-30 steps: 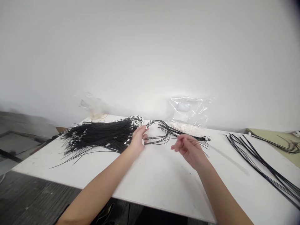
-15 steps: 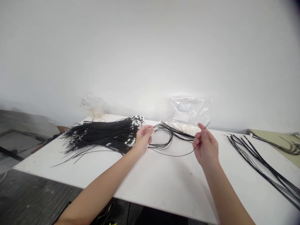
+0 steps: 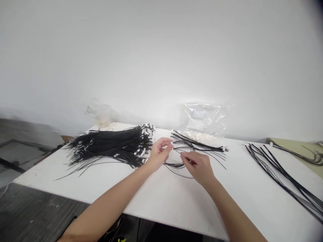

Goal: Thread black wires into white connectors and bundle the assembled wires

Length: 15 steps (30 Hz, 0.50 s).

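My left hand (image 3: 159, 154) is closed in a pinch on a small white connector (image 3: 172, 143), mostly hidden by the fingertips. Black wires run out of that hand and loop under my right hand (image 3: 198, 165). The right thumb and fingers pinch a thin black wire (image 3: 178, 152) close to its end, a short way right of the connector. Just behind the hands lies a small wire bundle (image 3: 202, 144) with white connectors at its ends. To the left of my left hand rests a large pile of black wires (image 3: 113, 144) with white ends.
A clear plastic bag (image 3: 205, 119) holding small white pieces (image 3: 200, 136) leans on the wall. Another clear bag (image 3: 98, 112) stands at the back left. More black wires (image 3: 282, 176) stretch across the right side of the white table (image 3: 151, 198), near a greenish board (image 3: 290, 144).
My right hand has moved left and down, bringing the wire end near the connector in my left hand. The bundle behind now shows more fully. My left hand has stayed about the same.
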### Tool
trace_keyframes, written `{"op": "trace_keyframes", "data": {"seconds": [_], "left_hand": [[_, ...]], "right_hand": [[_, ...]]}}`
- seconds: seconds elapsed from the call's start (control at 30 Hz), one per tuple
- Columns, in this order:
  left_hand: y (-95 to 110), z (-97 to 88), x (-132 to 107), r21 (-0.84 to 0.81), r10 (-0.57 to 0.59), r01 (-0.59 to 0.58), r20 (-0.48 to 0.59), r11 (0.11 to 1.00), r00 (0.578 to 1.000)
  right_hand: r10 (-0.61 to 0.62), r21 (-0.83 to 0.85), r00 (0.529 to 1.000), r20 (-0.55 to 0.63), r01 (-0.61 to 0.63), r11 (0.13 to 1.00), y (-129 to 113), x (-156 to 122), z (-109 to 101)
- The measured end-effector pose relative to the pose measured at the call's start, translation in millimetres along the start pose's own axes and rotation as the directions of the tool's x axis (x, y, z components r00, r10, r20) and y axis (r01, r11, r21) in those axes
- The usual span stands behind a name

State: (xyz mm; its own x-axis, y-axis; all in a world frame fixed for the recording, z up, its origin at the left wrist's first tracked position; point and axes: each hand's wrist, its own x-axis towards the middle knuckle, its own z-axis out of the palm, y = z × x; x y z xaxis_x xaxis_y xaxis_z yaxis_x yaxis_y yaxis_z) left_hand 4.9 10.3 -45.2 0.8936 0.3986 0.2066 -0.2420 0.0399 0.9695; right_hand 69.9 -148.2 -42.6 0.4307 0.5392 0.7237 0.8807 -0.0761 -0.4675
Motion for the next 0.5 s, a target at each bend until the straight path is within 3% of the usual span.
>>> {"op": "trace_keyframes", "data": {"seconds": [0.27,0.5], "left_hand": [[0.8,0.9,-0.4,-0.002,-0.003,0.003,0.015,1.0,1.0],[0.8,1.2,-0.8,0.01,-0.045,0.045,0.027,0.999,0.999]], "right_hand": [[-0.045,-0.093,0.999,0.023,0.047,0.995,0.5,-1.9,0.0],[-0.205,-0.364,0.979,-0.015,0.185,0.913,3.9,-5.6,0.8]]}}
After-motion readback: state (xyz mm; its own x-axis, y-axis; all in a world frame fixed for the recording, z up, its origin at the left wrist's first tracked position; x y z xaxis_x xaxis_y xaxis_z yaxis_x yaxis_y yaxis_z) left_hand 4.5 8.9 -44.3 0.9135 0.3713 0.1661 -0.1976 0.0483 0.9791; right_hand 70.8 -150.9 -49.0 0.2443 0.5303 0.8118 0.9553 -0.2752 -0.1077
